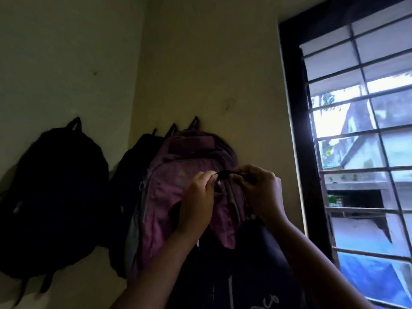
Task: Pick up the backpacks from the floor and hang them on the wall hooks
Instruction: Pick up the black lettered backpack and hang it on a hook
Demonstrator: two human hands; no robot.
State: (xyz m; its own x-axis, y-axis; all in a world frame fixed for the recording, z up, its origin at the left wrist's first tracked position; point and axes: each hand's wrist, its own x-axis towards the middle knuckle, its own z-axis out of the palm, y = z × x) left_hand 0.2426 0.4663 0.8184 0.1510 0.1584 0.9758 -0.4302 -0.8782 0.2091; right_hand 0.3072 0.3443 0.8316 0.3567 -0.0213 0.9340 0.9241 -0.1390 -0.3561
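Note:
A dark backpack (245, 268) hangs from my hands in front of the wall. My left hand (198, 197) and my right hand (258, 190) both pinch its black top loop (225, 174), held level between them. Behind it a purple backpack (185, 175) hangs by its loop on the right wall. A black backpack (136, 175) hangs beside the purple one near the corner. Another black backpack (53, 197) hangs on the left wall. A small bare hook (228, 106) shows on the right wall above and right of the purple backpack.
A barred window (361, 141) in a dark frame stands close on the right. The two walls meet in a corner (138, 74) above the hung backpacks. The room is dim.

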